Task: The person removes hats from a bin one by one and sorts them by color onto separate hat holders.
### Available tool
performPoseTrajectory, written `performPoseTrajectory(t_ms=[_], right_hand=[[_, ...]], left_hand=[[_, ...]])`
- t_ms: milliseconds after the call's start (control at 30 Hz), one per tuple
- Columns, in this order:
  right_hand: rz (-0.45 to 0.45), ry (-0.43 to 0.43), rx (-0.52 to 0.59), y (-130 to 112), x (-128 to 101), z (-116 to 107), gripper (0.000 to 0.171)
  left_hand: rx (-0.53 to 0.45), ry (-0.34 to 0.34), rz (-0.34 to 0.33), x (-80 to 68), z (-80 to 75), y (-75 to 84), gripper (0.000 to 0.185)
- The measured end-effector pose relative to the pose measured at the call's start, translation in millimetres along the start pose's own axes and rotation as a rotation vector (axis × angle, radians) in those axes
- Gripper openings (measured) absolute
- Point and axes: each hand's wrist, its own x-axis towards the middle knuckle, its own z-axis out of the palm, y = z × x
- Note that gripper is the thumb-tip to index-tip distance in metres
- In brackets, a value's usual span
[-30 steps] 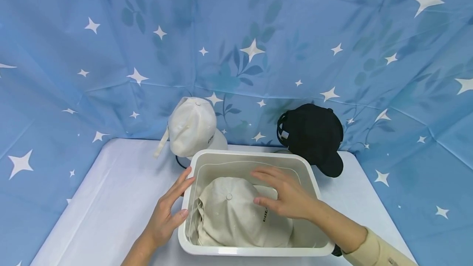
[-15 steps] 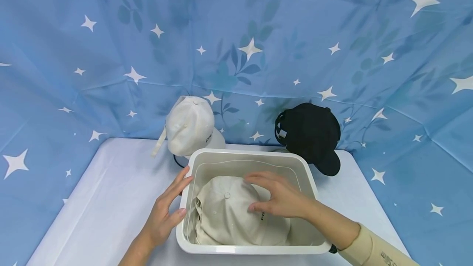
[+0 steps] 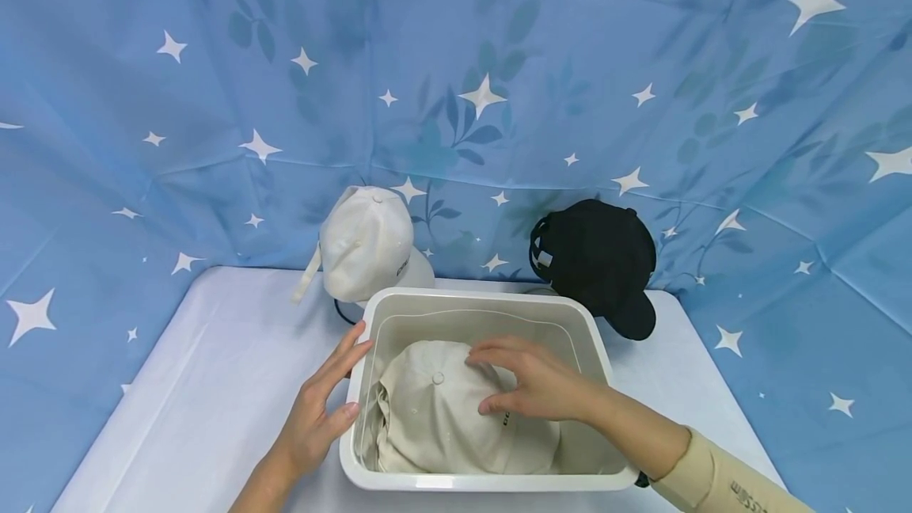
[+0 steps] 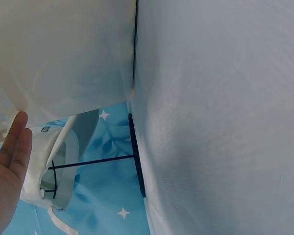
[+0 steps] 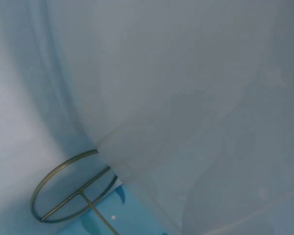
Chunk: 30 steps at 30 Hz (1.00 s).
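Note:
A white plastic bin (image 3: 499, 483) stands on the table in the head view. Inside it lies a cream baseball cap (image 3: 435, 410), brim toward the right, its dark lettering partly covered. My right hand (image 3: 534, 382) reaches in from the right, fingers loosely bent over the front of the crown with the thumb apart from them. At the bin's left rim my left hand (image 3: 321, 402) has its fingers extended, fingertips right at the edge. The left wrist view shows two fingers of the left hand (image 4: 10, 166) against the bin's outer wall (image 4: 63, 63). The right hand is not visible in the right wrist view.
Behind the bin, a white cap (image 3: 366, 244) is on a dark wire stand (image 4: 137, 156) at the left; a black cap (image 3: 598, 260) is at the right. A metal ring stand (image 5: 63, 205) appears beyond the bin. A blue starry cloth (image 3: 456, 46) backs the white table (image 3: 207, 386).
My right hand has moved a little left and lower over the cream cap. The left hand keeps its place at the rim.

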Motion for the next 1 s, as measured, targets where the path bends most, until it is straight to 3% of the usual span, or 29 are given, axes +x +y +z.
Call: performPoseTrajectory(t_ms=[567, 733, 1000], right_hand=[[-0.033, -0.051, 0.010, 1.9, 0.5, 3.7, 0.024], [-0.029, -0.048, 0.037, 1.3, 0.7, 3.6, 0.020], [-0.112, 0.016, 0.061, 3.2, 0.3, 2.6, 0.022]], left_hand=[[0.003, 0.002, 0.008, -0.3, 0.5, 0.0, 0.064], [0.008, 0.004, 0.011, 0.0, 0.2, 0.6, 0.064], [0.006, 0.003, 0.014, 0.1, -0.2, 0.7, 0.064]])
